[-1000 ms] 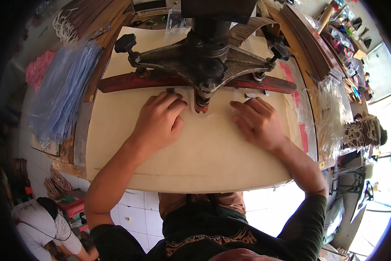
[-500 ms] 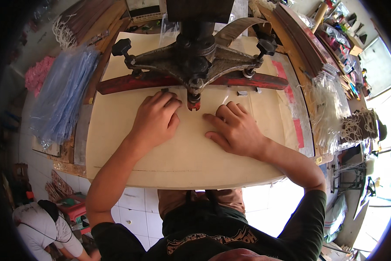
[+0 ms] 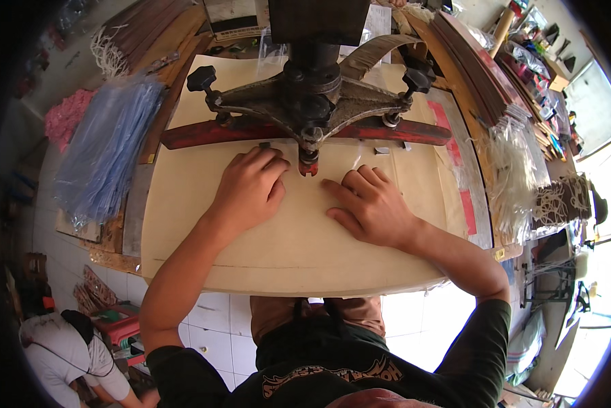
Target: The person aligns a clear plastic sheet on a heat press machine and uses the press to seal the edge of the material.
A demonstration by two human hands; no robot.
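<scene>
A large cream sheet [image 3: 299, 251] covers the worktable in front of me, its near edge curving along the table's rim. Above it stands a metal machine head [image 3: 312, 88] with black knobs, a long red bar [image 3: 237, 130] across it and a small notched red tip [image 3: 308, 166]. My left hand [image 3: 251, 187] is left of that tip, fingers curled and closed, beside a small dark piece [image 3: 265, 145]; whatever its fingertips hold is hidden. To the right of the tip, my right hand [image 3: 372, 207] rests on the sheet, forefinger and thumb apart, the other fingers bent.
Small metallic pieces [image 3: 382, 151] lie by the bar. Clear bluish plastic sleeves [image 3: 108, 153] and a pink bundle [image 3: 67, 119] are at the left; white cords [image 3: 513, 173] hang at the right. At lower left another person [image 3: 64, 353] bends down.
The whole view has shifted slightly, with the machine appearing a little lower and to the right. Both hands keep nearly the same pose and place on the sheet.
</scene>
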